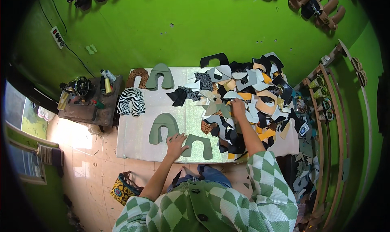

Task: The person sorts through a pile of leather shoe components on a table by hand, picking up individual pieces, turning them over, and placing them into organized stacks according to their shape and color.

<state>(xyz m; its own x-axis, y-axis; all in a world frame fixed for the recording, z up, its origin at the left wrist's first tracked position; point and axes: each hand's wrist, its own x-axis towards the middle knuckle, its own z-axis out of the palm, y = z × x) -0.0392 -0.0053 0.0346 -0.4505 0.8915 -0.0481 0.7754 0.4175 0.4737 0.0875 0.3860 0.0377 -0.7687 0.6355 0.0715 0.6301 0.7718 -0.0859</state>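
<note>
My left hand (176,146) lies on the white table (156,102), fingers spread and holding nothing. It sits between two olive-green arch-shaped cutouts. The left green cutout (164,120) has a rounded top; the right green cutout (201,140) is squarer and reaches my thumb side. My right hand (237,108) is in the heap of scraps (266,102), with its fingers bent down among grey, green and orange pieces. What its fingertips hold is hidden. Near the far edge lie another green arch cutout (160,71) and a brown leopard-print piece (140,72), with a stack of zebra-print pieces (131,102) nearer.
A sewing machine (80,87) and thread spools (107,83) stand on a wooden stand at left. A power strip (57,37) hangs on the green wall. Sandals (325,12) line the wall above. A patterned bag (124,187) rests on the floor; wooden rails (325,150) run along the right.
</note>
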